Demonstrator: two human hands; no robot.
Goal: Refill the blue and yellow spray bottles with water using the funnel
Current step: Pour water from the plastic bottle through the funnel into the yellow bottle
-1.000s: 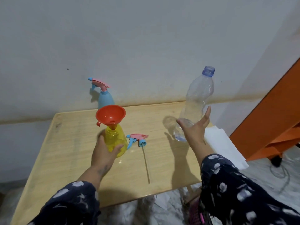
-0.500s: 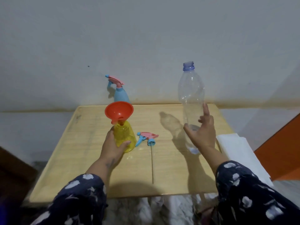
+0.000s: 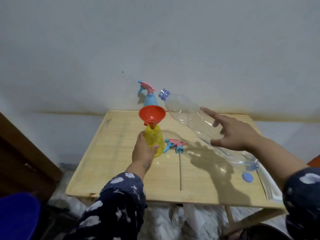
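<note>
**Tilting the water bottle toward the funnel**

Holding a clear plastic bottle [image 3: 195, 122] slanted in our right hand [image 3: 233, 134], we grip its middle between thumb and curled fingers, with the forefinger stretched straight along it. Its open blue neck points up and left, near the rim of the red funnel [image 3: 152, 113]. That funnel sits in the neck of the yellow spray bottle [image 3: 155, 138], which stands on the wooden table [image 3: 112, 161] while our left hand [image 3: 142, 151] wraps around its base. Just beside it lies a detached spray head [image 3: 174, 144]. At the table's far edge, the blue spray bottle [image 3: 150, 99] stands by the wall. A blue cap [image 3: 247, 177] lies near our right forearm.
</note>
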